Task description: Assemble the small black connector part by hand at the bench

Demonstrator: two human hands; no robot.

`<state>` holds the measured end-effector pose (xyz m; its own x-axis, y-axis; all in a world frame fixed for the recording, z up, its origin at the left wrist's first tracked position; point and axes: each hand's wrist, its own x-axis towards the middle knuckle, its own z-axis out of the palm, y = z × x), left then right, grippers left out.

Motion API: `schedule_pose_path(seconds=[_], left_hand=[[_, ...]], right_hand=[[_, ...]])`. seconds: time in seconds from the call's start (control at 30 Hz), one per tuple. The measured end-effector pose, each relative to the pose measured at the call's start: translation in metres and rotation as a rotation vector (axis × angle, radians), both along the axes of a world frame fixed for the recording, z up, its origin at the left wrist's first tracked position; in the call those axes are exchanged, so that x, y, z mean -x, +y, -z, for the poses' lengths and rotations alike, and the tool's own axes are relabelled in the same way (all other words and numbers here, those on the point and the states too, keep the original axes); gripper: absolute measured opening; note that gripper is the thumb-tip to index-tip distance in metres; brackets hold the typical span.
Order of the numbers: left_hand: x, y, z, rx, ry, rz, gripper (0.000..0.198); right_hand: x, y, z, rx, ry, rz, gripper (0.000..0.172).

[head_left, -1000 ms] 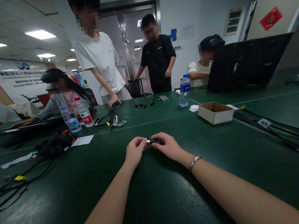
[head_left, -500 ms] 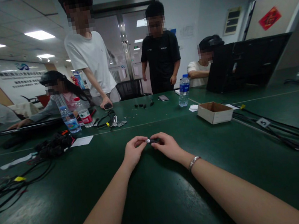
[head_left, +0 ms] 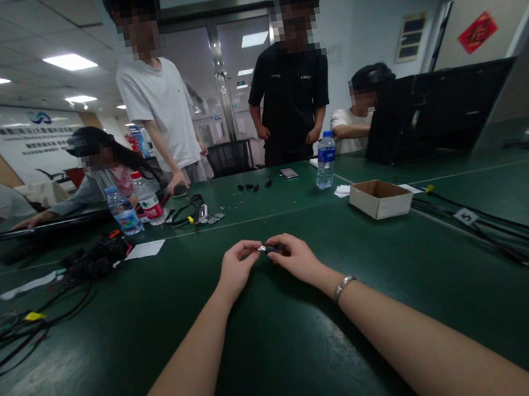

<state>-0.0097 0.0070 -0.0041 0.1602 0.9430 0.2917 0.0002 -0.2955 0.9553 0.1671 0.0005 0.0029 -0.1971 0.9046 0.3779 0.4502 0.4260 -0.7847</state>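
Observation:
My left hand (head_left: 236, 268) and my right hand (head_left: 295, 258) meet over the middle of the green table (head_left: 281, 357). Between their fingertips they pinch a small dark part with a silver end (head_left: 267, 249). Both hands are closed on it, the left from the left side, the right from the right. A bracelet (head_left: 343, 287) sits on my right wrist. Most of the small part is hidden by my fingers.
An open cardboard box (head_left: 381, 197) stands to the right, with cables (head_left: 492, 224) beyond it. A heap of black cables (head_left: 94, 257) lies at the left, beside water bottles (head_left: 137, 206). Small parts (head_left: 209, 217) and a phone (head_left: 289, 172) lie farther back. Several people stand or sit along the far edge.
My hands have stayed in place on the small part. The person in black has stepped closer to the table, and the person in white has shifted a little to the left.

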Motion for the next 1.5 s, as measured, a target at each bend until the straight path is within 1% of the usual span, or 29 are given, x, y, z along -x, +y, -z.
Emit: schedule_pose_path(seconds=[0.17, 0.4, 0.57, 0.73, 1.0, 1.13, 1.2, 1.27, 1.33, 1.43, 1.5], left_hand=[[-0.002, -0.004, -0.005, 0.005, 0.023, -0.029, 0.025], [-0.004, -0.006, -0.009, 0.062, 0.177, -0.155, 0.035], [-0.004, -0.007, -0.008, 0.051, 0.302, -0.233, 0.043], [-0.006, -0.007, -0.008, 0.033, 0.409, -0.289, 0.047], [-0.007, -0.012, -0.014, 0.056, 0.42, -0.244, 0.049], [-0.007, -0.011, -0.012, 0.072, 0.414, -0.255, 0.049], [-0.007, -0.009, -0.01, 0.081, 0.376, -0.25, 0.045], [-0.006, -0.008, -0.008, 0.072, 0.299, -0.233, 0.035], [-0.006, -0.008, -0.007, 0.048, 0.211, -0.191, 0.028], [-0.006, -0.009, -0.009, 0.019, 0.141, -0.117, 0.029], [-0.006, -0.01, -0.01, 0.01, 0.135, -0.098, 0.027]], right_hand=[[0.0, -0.002, -0.003, -0.006, -0.019, 0.008, 0.022], [0.001, -0.006, -0.008, -0.013, -0.039, -0.009, 0.021], [0.001, -0.004, -0.004, -0.035, -0.027, -0.033, 0.022], [0.0, -0.002, 0.0, -0.062, -0.003, -0.068, 0.023], [-0.001, 0.0, 0.002, -0.071, -0.012, -0.08, 0.022], [-0.001, 0.001, 0.003, -0.065, 0.01, -0.082, 0.022], [0.0, 0.001, 0.002, -0.051, 0.02, -0.071, 0.021], [0.0, 0.0, 0.001, -0.036, 0.021, -0.061, 0.022], [0.001, 0.0, -0.001, -0.03, 0.021, -0.056, 0.021], [0.001, -0.001, -0.001, -0.03, 0.02, -0.047, 0.021], [0.001, 0.0, 0.0, -0.032, 0.018, -0.042, 0.021]])
